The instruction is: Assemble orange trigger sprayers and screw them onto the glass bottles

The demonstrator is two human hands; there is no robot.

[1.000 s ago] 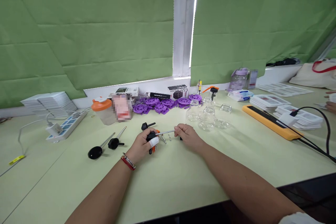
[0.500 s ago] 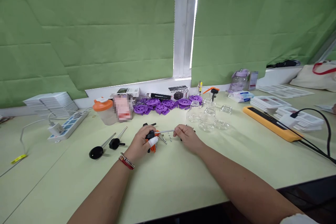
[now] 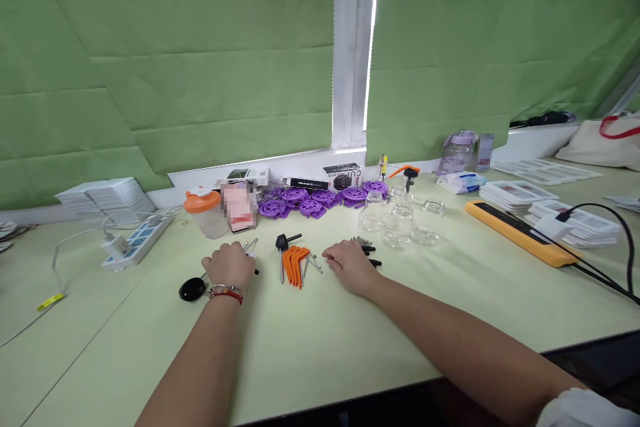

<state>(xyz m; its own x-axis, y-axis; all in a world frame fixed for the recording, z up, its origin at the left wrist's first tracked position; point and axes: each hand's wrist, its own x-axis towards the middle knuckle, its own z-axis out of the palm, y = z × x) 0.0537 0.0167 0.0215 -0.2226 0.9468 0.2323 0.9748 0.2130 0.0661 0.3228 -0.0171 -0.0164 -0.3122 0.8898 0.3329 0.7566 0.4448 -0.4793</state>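
Two hands are resting on the tabletop: left hand curling its grip over a metal-shafted tool, right hand lying flat, empty, beside orange pieces.

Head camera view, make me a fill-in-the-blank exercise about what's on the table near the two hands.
1. The left hand rests on a rod beside a round ____ knob.
2. Between the left hand and the right hand lies a bunch of ____ hex keys.
3. The plastic wheels by the window ledge are ____.
4. The shaker cup has an ____ lid.

Missing words: black; orange; purple; orange
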